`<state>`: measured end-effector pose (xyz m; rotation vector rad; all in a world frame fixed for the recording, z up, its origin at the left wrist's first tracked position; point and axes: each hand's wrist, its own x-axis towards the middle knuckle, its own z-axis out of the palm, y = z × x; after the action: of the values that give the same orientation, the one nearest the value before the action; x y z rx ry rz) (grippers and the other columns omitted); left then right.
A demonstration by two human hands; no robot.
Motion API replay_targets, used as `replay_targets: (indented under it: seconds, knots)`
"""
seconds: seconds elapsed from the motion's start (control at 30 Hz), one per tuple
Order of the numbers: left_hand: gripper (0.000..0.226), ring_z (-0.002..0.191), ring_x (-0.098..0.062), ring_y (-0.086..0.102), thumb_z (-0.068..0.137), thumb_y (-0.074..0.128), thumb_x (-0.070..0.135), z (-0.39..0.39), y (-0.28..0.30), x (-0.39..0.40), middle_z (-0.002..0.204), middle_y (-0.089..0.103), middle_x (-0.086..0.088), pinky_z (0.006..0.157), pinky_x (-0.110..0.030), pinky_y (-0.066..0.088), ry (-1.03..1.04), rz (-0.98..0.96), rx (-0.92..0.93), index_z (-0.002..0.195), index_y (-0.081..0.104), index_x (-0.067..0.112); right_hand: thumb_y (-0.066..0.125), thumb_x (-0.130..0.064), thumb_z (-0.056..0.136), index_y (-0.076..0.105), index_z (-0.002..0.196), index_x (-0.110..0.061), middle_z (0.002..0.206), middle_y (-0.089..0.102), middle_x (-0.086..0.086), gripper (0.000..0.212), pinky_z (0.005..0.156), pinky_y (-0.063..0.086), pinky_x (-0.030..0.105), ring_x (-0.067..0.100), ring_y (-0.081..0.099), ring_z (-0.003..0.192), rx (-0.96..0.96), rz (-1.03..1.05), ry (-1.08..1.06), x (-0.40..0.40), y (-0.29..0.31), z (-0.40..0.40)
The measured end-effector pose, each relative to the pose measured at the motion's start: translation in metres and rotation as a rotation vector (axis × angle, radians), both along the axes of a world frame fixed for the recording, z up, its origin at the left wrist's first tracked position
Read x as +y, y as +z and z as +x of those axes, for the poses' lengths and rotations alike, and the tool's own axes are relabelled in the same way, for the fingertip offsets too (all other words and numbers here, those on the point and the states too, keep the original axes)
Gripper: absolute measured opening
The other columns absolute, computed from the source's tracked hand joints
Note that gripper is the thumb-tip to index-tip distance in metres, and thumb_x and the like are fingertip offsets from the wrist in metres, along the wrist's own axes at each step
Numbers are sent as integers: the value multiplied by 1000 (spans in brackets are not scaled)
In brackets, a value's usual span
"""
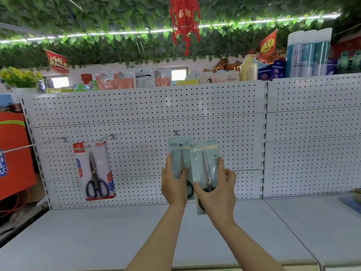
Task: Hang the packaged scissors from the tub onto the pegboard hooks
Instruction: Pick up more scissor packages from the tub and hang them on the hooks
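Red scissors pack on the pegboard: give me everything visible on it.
The red scissors pack is a clear blister on a white card with red trim at top and bottom. Inside is one pair of scissors, silver blades pointing up, dark blue handle loops at the bottom. It hangs from a hook through its top edge, on the left part of the pegboard, tilted slightly, lower end swung right. Neither hand touches it.

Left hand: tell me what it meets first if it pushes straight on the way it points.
The left hand points up and forward, holding a scissors pack. The pack's top would probably reach the hook first, then the pegboard; depth is unclear.
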<state>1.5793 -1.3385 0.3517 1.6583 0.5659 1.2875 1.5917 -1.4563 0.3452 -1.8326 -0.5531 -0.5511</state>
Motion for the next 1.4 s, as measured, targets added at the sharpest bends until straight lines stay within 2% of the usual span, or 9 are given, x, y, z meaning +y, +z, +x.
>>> replay_targets:
  seconds: [0.2, 0.3, 0.4, 0.53, 0.77, 0.97, 1.17, 1.27, 1.4]
  knots:
    - [63, 94, -10, 57, 86, 60, 49, 2, -6, 9, 111, 48, 15, 65, -28, 44, 53, 67, 116, 140, 30, 58, 76, -46, 69, 9, 151, -42, 117, 27, -12, 105, 70, 55, 33, 9, 56, 90, 10, 10, 38, 17, -4, 0]
    - [51, 106, -11, 49, 92, 62, 37, -5, -10, 19, 116, 48, 9, 69, -21, 40, 132, 92, 16, 139, 44, 48, 77, -45, 68, 12, 151, -41, 115, 26, -13, 105, 71, 54, 32, 9, 55, 92, 24, 47, 58, 26, -2, 2]
    - [42, 95, -6, 56, 96, 57, 37, -19, 2, 25, 114, 49, 5, 75, -11, 46, -1, 110, -146, 137, 51, 42, 79, -43, 68, 12, 151, -42, 117, 28, -11, 106, 72, 55, 35, 9, 55, 90, 48, 79, 83, 37, 1, 5]
    - [53, 89, -2, 60, 91, 66, 29, -24, 19, 27, 113, 54, 12, 74, -16, 52, -200, 174, -88, 138, 49, 43, 78, -43, 70, 13, 151, -40, 120, 30, -8, 104, 71, 56, 36, 9, 55, 90, 49, 112, 121, 54, 4, 7]
    - [61, 75, -4, 60, 86, 71, 22, -20, 18, 38, 104, 57, 17, 70, -21, 55, -119, 177, -2, 137, 48, 47, 74, -41, 76, 10, 152, -39, 122, 31, -7, 99, 63, 56, 34, 9, 58, 82, 30, 86, 155, 71, -1, 6]
    - [62, 73, -4, 59, 85, 72, 22, -19, 11, 46, 103, 56, 17, 67, -18, 53, -81, 203, 24, 137, 48, 45, 76, -37, 76, 8, 152, -39, 121, 30, -7, 102, 66, 57, 34, -5, 51, 80, 63, 94, 181, 77, -8, 9]
    - [61, 79, 2, 59, 86, 70, 26, -8, 7, 50, 100, 53, 17, 61, -17, 47, 5, 267, 110, 140, 46, 43, 74, -41, 74, 13, 151, -39, 119, 32, -7, 97, 73, 57, 35, 12, 53, 102, 81, 123, 185, 87, -12, 21]
    - [62, 82, 9, 56, 88, 68, 26, -5, 1, 51, 102, 48, 19, 56, -7, 37, 42, 303, 147, 141, 42, 46, 74, -42, 77, 15, 150, -40, 120, 34, -7, 94, 74, 55, 30, 9, 50, 105, 88, 132, 197, 89, -16, 26]
    - [62, 85, 8, 56, 89, 65, 27, -4, -2, 54, 107, 44, 20, 55, -7, 35, 55, 312, 172, 142, 40, 49, 74, -38, 78, 18, 150, -37, 123, 32, -7, 91, 72, 53, 26, 8, 48, 105, 63, 126, 189, 90, -17, 28]
